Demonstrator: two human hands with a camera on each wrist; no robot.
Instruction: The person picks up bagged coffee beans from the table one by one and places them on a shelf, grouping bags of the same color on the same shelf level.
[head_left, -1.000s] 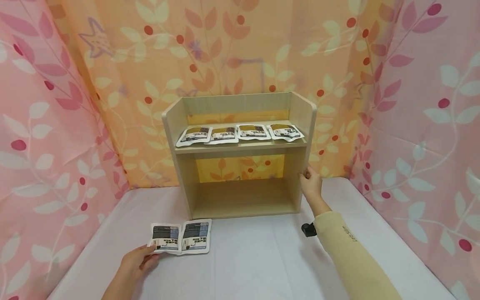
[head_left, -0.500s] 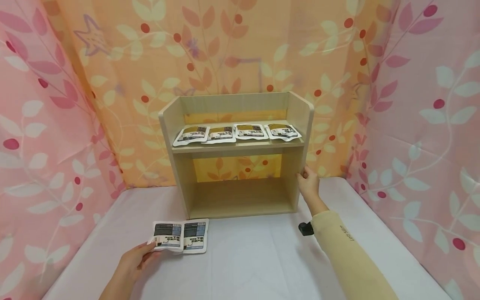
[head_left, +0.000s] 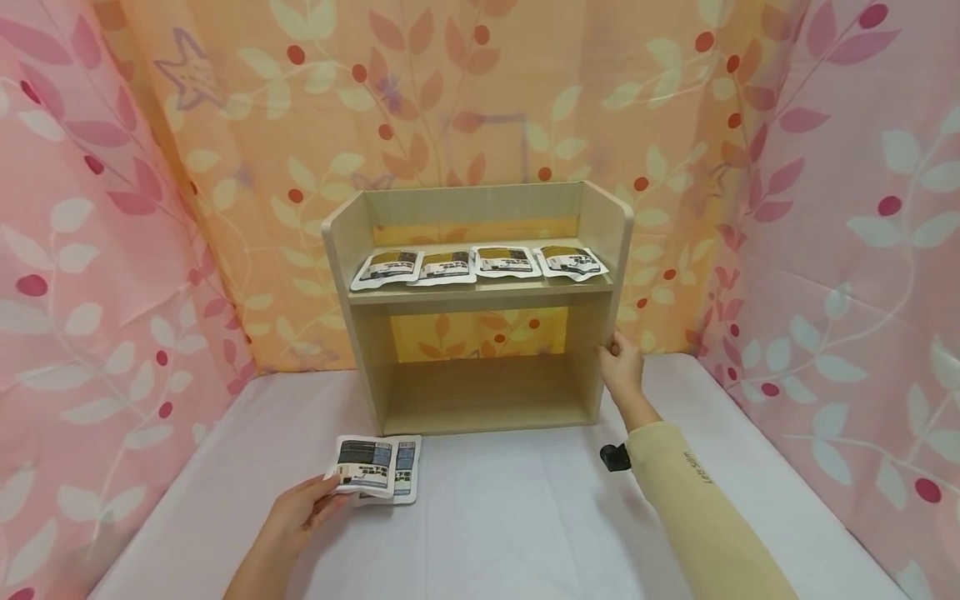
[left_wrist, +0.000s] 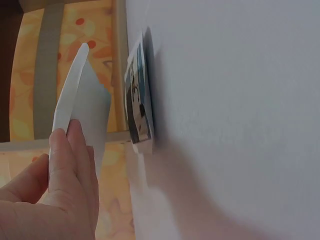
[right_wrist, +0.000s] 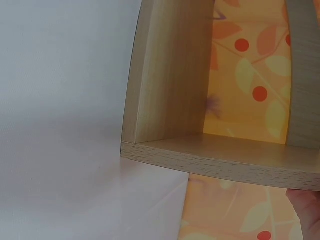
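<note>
The left hand [head_left: 300, 512] pinches a pouch [head_left: 365, 476], lifted over a second pouch [head_left: 403, 482] on the near worktop [head_left: 510, 517]; the right hand [head_left: 621, 367] grasps the shelf [head_left: 480, 300] side, steadying it

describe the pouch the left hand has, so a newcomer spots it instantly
Start at the wooden shelf unit on the white table. In front of its left corner lie two pouches; the held pouch is the nearer, pinched by the left hand and lifted, overlapping the flat pouch.
</note>
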